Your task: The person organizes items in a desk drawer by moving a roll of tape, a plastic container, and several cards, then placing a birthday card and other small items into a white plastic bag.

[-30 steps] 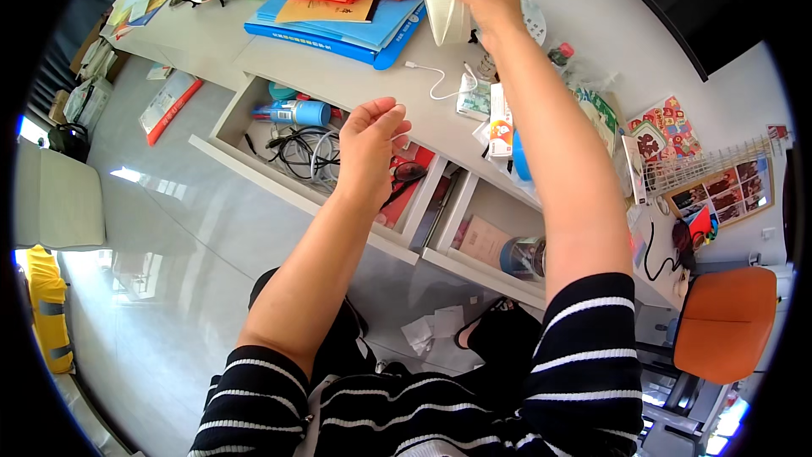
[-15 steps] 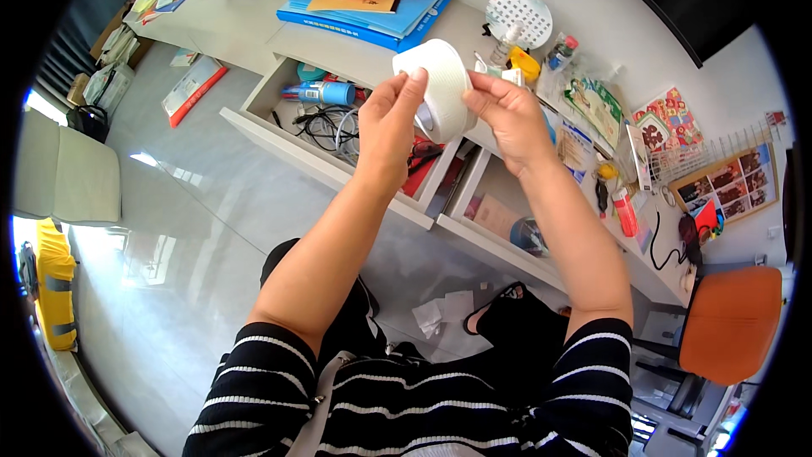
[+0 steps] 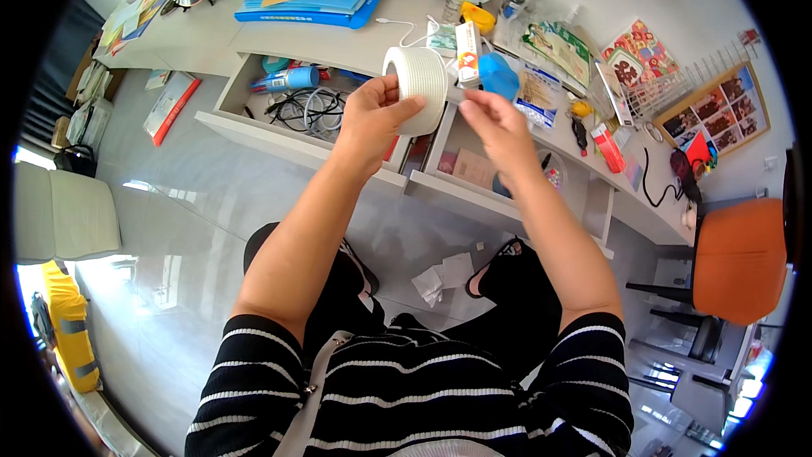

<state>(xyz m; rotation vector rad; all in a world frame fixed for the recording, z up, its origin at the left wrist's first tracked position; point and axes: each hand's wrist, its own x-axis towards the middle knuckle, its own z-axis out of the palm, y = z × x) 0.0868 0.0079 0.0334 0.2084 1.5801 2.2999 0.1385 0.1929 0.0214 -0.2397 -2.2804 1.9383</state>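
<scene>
A wide roll of white mesh-textured tape (image 3: 424, 89) is held up over the front edge of the desk. My left hand (image 3: 372, 114) grips it from the left, thumb across its outer face and fingers in the core. Close by on the right, apart from the roll, is my right hand (image 3: 499, 129). Its thumb and index finger stretch toward the tape with a gap between them and nothing visible in them. Below the hands are two pulled-out drawers: the left drawer (image 3: 296, 140) holds coiled cables (image 3: 309, 110) and a blue cylinder (image 3: 292, 79); the right drawer (image 3: 474, 203) holds a pinkish-brown box (image 3: 474, 168).
On the desk (image 3: 372, 42) lie blue folders (image 3: 317, 8) with orange bags, a white-and-orange box (image 3: 468, 52), a translucent blue object (image 3: 499, 74) and several packets. A framed photo board (image 3: 717, 107) leans at the right, above an orange chair (image 3: 740, 262). Paper scraps (image 3: 441, 277) lie on the floor.
My right hand has come off the tape roll and moved apart from it. My left hand keeps the roll, now turned so its core hole faces left. The view has shifted slightly.
</scene>
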